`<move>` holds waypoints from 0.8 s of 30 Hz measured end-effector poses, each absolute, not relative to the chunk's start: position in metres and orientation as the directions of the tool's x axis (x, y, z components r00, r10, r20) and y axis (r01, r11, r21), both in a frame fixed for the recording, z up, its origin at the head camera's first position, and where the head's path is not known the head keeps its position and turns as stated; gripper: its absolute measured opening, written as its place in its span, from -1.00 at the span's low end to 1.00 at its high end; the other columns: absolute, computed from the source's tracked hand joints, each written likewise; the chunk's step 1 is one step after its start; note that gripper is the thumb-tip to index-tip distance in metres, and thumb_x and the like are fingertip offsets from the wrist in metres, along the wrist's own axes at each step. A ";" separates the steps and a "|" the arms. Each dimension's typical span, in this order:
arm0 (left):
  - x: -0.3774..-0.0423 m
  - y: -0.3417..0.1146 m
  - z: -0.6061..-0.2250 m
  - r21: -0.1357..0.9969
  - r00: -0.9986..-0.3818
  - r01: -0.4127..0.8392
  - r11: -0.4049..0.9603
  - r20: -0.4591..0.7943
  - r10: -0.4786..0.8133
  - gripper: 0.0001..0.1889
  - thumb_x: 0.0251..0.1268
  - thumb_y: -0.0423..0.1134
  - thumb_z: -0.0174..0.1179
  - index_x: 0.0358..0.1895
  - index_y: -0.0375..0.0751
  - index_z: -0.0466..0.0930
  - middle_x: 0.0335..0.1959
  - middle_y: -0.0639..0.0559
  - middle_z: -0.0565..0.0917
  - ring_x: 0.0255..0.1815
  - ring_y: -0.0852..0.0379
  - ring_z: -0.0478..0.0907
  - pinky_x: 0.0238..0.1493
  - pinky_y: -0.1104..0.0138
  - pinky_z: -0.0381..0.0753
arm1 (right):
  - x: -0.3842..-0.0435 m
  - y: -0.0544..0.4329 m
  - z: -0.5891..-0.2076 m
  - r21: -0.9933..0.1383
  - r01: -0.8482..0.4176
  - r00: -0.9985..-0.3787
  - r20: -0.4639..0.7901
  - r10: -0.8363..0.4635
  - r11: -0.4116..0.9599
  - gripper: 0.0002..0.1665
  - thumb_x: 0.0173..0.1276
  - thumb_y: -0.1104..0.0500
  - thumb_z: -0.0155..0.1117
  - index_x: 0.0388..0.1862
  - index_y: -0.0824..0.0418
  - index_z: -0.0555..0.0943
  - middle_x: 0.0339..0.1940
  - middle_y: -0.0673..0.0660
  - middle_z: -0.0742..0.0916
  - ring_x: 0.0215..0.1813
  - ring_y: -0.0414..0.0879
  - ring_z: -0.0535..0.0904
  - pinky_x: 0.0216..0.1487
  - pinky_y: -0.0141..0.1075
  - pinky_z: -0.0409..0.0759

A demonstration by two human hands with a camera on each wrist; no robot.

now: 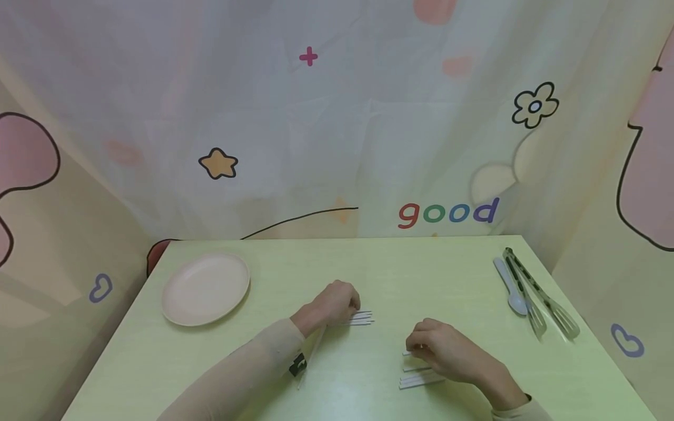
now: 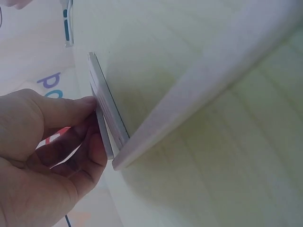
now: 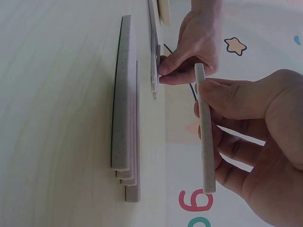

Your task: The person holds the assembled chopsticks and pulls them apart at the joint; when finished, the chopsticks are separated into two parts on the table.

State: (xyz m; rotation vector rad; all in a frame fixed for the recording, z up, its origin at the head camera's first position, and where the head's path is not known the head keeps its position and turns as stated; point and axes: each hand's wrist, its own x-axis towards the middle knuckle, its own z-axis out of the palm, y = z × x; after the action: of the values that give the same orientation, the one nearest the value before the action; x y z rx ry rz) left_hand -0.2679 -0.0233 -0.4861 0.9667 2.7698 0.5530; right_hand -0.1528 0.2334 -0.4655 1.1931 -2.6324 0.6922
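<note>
My left hand is over a group of thin pale sticks lying side by side at the table's middle. The left wrist view shows its thumb and fingers pinching one stick at the group's edge. A further stick slants toward the near side, by the left wrist. At the right, my right hand pinches a single stick between thumb and fingers, held above the table in the right wrist view. Below that hand lie several more pale sticks, roughly parallel, partly hidden by it in the head view.
A round pale plate stands at the table's back left. Toward the right edge lie a light spoon and tongs with dark patterned handles. Printed cloth hangs behind the pale table and at its sides.
</note>
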 end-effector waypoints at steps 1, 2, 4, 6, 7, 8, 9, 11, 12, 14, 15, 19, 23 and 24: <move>-0.268 -0.024 -0.486 0.395 -0.780 0.567 0.722 -0.022 0.625 -0.86 0.23 -0.40 0.25 -0.27 -0.14 0.79 -0.26 0.08 0.78 -0.15 0.18 0.67 -0.12 0.40 0.61 | -0.153 0.233 -0.465 -0.343 -0.746 -0.665 0.334 -0.668 0.571 -0.80 0.15 0.35 0.41 -0.39 0.04 0.67 -0.39 -0.22 0.62 -0.29 -0.35 0.48 -0.29 -0.48 0.52; -0.268 -0.025 -0.486 0.400 -0.781 0.566 0.721 -0.018 0.624 -0.86 0.23 -0.40 0.25 -0.27 -0.15 0.79 -0.26 0.08 0.78 -0.14 0.17 0.67 -0.12 0.40 0.62 | -0.153 0.233 -0.465 -0.343 -0.746 -0.664 0.335 -0.668 0.570 -0.80 0.15 0.35 0.41 -0.38 0.05 0.67 -0.39 -0.22 0.62 -0.29 -0.35 0.49 -0.29 -0.48 0.52; -0.267 -0.027 -0.485 0.412 -0.784 0.564 0.716 -0.007 0.621 -0.86 0.24 -0.39 0.25 -0.26 -0.16 0.79 -0.25 0.06 0.78 -0.14 0.15 0.68 -0.12 0.39 0.62 | -0.154 0.233 -0.466 -0.339 -0.749 -0.662 0.338 -0.669 0.569 -0.80 0.14 0.35 0.41 -0.39 0.04 0.67 -0.39 -0.22 0.62 -0.29 -0.34 0.49 -0.29 -0.49 0.52; -0.266 -0.031 -0.483 0.427 -0.788 0.559 0.711 0.004 0.616 -0.86 0.25 -0.38 0.24 -0.23 -0.17 0.79 -0.23 0.04 0.78 -0.11 0.12 0.69 -0.11 0.38 0.63 | -0.154 0.233 -0.466 -0.335 -0.750 -0.660 0.339 -0.670 0.570 -0.80 0.14 0.35 0.42 -0.39 0.04 0.67 -0.39 -0.22 0.62 -0.29 -0.34 0.49 -0.29 -0.49 0.52; -0.266 -0.033 -0.482 0.434 -0.789 0.558 0.707 0.013 0.615 -0.86 0.26 -0.38 0.24 -0.23 -0.19 0.79 -0.22 0.03 0.78 -0.11 0.12 0.69 -0.11 0.37 0.63 | -0.155 0.233 -0.466 -0.335 -0.749 -0.661 0.337 -0.670 0.571 -0.80 0.14 0.35 0.42 -0.39 0.04 0.67 -0.39 -0.22 0.62 -0.29 -0.35 0.48 -0.29 -0.49 0.52; -0.266 -0.035 -0.481 0.441 -0.790 0.558 0.703 0.021 0.613 -0.85 0.26 -0.39 0.23 -0.22 -0.20 0.78 -0.22 0.02 0.78 -0.10 0.11 0.69 -0.11 0.37 0.64 | -0.155 0.233 -0.466 -0.336 -0.748 -0.663 0.335 -0.670 0.572 -0.80 0.14 0.35 0.42 -0.39 0.04 0.67 -0.40 -0.22 0.62 -0.29 -0.35 0.48 -0.29 -0.49 0.52; -0.265 -0.037 -0.480 0.450 -0.793 0.552 0.702 0.023 0.608 -0.85 0.26 -0.39 0.22 -0.21 -0.21 0.78 -0.21 0.01 0.78 -0.10 0.10 0.69 -0.11 0.36 0.64 | -0.155 0.233 -0.466 -0.339 -0.747 -0.664 0.331 -0.670 0.573 -0.80 0.14 0.35 0.41 -0.39 0.04 0.67 -0.40 -0.22 0.62 -0.30 -0.35 0.48 -0.30 -0.49 0.52; -0.264 -0.041 -0.478 0.462 -0.800 0.540 0.703 0.022 0.600 -0.84 0.27 -0.40 0.21 -0.19 -0.22 0.77 -0.19 -0.01 0.77 -0.08 0.08 0.69 -0.09 0.34 0.64 | -0.155 0.232 -0.466 -0.347 -0.743 -0.668 0.324 -0.670 0.573 -0.80 0.15 0.35 0.41 -0.39 0.04 0.67 -0.40 -0.22 0.62 -0.30 -0.35 0.47 -0.30 -0.49 0.52; -0.264 -0.044 -0.477 0.468 -0.803 0.534 0.704 0.020 0.596 -0.83 0.27 -0.41 0.21 -0.18 -0.23 0.77 -0.18 -0.01 0.77 -0.07 0.07 0.69 -0.09 0.34 0.64 | -0.155 0.232 -0.466 -0.352 -0.741 -0.669 0.321 -0.670 0.572 -0.80 0.15 0.35 0.41 -0.39 0.04 0.67 -0.40 -0.21 0.62 -0.31 -0.35 0.47 -0.31 -0.49 0.51; -0.264 -0.048 -0.476 0.471 -0.807 0.528 0.707 0.017 0.591 -0.84 0.26 -0.41 0.21 -0.18 -0.24 0.77 -0.18 -0.02 0.77 -0.08 0.06 0.69 -0.09 0.33 0.64 | -0.155 0.232 -0.466 -0.359 -0.740 -0.670 0.318 -0.671 0.569 -0.80 0.16 0.36 0.40 -0.39 0.05 0.67 -0.41 -0.21 0.61 -0.31 -0.35 0.47 -0.32 -0.49 0.51; -0.263 -0.050 -0.476 0.475 -0.810 0.521 0.709 0.013 0.586 -0.84 0.26 -0.40 0.21 -0.18 -0.24 0.77 -0.18 -0.03 0.77 -0.08 0.06 0.69 -0.08 0.32 0.64 | -0.156 0.232 -0.466 -0.360 -0.740 -0.670 0.317 -0.671 0.568 -0.80 0.16 0.36 0.40 -0.39 0.05 0.67 -0.41 -0.21 0.61 -0.31 -0.35 0.46 -0.32 -0.49 0.51; -0.262 -0.057 -0.476 0.474 -0.816 0.519 0.712 0.026 0.577 -0.86 0.25 -0.39 0.23 -0.20 -0.26 0.76 -0.19 -0.06 0.77 -0.11 0.04 0.69 -0.11 0.30 0.65 | -0.156 0.231 -0.466 -0.360 -0.743 -0.666 0.318 -0.674 0.564 -0.81 0.16 0.35 0.40 -0.39 0.04 0.67 -0.41 -0.21 0.61 -0.31 -0.36 0.46 -0.32 -0.49 0.51; -0.260 -0.062 -0.477 0.460 -0.820 0.521 0.719 0.036 0.571 -0.86 0.24 -0.39 0.24 -0.20 -0.28 0.75 -0.20 -0.07 0.76 -0.20 0.09 0.68 -0.18 0.33 0.64 | -0.156 0.230 -0.467 -0.362 -0.742 -0.667 0.314 -0.676 0.564 -0.81 0.17 0.35 0.40 -0.39 0.05 0.67 -0.40 -0.22 0.61 -0.30 -0.36 0.47 -0.31 -0.49 0.52; -0.259 -0.063 -0.477 0.455 -0.821 0.521 0.722 0.037 0.570 -0.86 0.23 -0.40 0.24 -0.19 -0.28 0.75 -0.20 -0.07 0.76 -0.21 0.10 0.67 -0.19 0.35 0.64 | -0.155 0.230 -0.468 -0.366 -0.740 -0.668 0.311 -0.676 0.564 -0.81 0.17 0.35 0.39 -0.39 0.05 0.67 -0.40 -0.22 0.62 -0.30 -0.36 0.47 -0.31 -0.48 0.52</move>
State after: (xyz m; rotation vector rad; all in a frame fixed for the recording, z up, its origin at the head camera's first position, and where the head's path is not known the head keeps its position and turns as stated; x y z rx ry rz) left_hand -0.2587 -0.0628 -0.4766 0.8953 2.8159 0.6958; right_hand -0.1554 0.2301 -0.4676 1.2095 -2.6562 0.7189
